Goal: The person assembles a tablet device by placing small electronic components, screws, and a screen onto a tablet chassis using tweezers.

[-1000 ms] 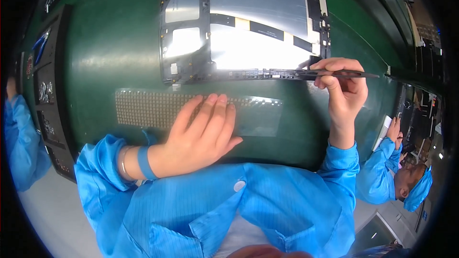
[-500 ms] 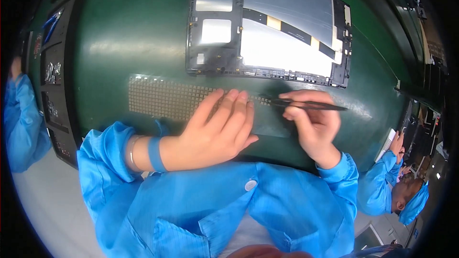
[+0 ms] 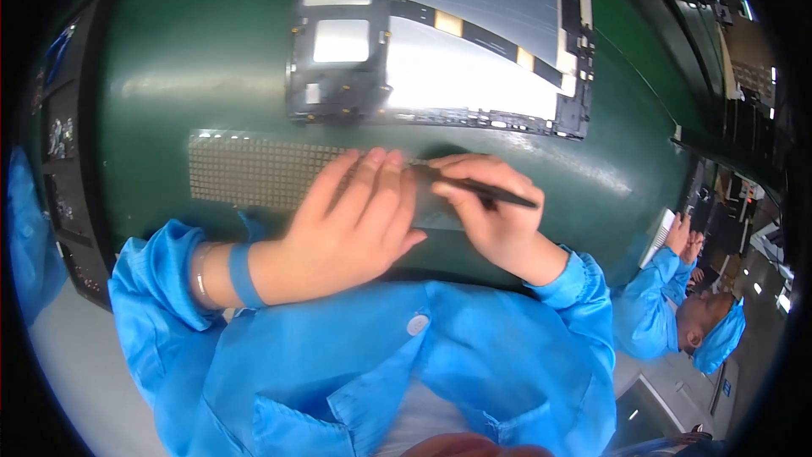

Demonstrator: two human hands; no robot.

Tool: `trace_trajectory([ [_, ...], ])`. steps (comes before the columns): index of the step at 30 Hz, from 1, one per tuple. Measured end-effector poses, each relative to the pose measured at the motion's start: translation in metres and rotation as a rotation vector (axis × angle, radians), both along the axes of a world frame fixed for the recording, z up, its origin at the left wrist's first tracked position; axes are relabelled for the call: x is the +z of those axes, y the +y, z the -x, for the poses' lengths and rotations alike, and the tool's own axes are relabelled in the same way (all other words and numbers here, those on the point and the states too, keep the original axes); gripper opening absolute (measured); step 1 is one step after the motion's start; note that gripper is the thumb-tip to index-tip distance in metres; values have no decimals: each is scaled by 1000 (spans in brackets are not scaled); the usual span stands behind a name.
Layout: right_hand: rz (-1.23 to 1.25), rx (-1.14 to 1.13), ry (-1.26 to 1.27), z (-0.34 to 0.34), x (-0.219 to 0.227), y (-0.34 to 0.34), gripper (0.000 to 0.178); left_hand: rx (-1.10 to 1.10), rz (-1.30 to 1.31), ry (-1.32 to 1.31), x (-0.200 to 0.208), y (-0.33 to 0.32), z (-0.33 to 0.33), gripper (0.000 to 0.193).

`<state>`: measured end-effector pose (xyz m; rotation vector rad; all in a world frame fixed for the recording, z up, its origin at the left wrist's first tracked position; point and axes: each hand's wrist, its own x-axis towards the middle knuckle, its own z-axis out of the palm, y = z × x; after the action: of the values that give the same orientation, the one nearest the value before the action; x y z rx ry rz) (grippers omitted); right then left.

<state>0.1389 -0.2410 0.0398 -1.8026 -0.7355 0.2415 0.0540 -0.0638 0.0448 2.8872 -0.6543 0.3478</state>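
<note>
Tweezers sit pinched in the right hand, tips at the dotted strip; left hand fingers lie flat, pinning it. Judgement: keep that pressure steady.

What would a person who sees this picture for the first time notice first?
First, the two bare hands in blue sleeves at the centre: the left hand lies flat on a clear strip with a grid of small parts, and the right hand grips black tweezers over it. Above them on the green mat, an opened tablet shows bright metal plates in a black frame. At the right edge, a co-worker in a blue coat is bent over.
</note>
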Motion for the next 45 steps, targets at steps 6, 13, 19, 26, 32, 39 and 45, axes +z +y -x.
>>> trace_trajectory([
  [6,-135,-40,-107,-20,22,-24,24,13,30,-5,1,0,3,44],
  [13,-196,-135,-7,-66,35,-67,18,-32,90,7,0,3,3,48],
  [19,-154,-104,30,-72,37,-65,18,-21,82,11,2,-1,1,50],
  [26,-89,-100,28,-69,40,-65,20,-33,92,3,2,4,0,50],
  [32,-155,-171,-26,-32,38,-47,23,-6,80,-11,-1,0,3,48],
  [39,-156,-100,340,7,-2,-4,21,-20,56,-18,-1,1,2,48],
  [45,-105,-110,366,7,-2,0,20,-16,46,-12,-2,-1,4,47],
])
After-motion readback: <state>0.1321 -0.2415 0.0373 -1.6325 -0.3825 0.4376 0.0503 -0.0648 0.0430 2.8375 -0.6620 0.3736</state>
